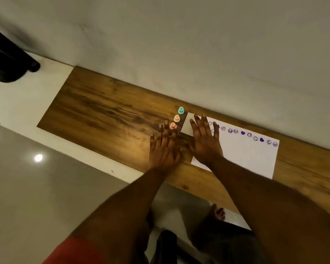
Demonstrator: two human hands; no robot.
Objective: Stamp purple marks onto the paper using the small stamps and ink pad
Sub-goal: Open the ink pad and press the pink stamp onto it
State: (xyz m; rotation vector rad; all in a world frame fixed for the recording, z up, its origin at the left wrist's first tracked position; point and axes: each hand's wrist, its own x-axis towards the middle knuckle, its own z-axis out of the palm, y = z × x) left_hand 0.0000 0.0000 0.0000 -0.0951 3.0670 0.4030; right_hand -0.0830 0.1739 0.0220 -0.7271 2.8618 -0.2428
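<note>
A white paper (246, 155) lies on the wooden table, with a row of purple stamped marks (243, 132) along its far edge. Three small stamps stand in a line left of it: teal (181, 110), cream (176, 118) and pink (172, 125). A grey square, probably the ink pad (188, 123), sits at the paper's left end. My left hand (165, 147) lies flat on the wood, fingers spread, fingertips beside the pink stamp. My right hand (205, 139) lies flat, covering part of the pad and the paper's left end. Neither hand holds anything.
The wooden table (103, 109) runs along a pale wall (179, 44). Its near edge (122, 164) is close to my forearms. A dark object (10, 63) stands at the far left on the floor. My bare foot (216, 213) shows below the table.
</note>
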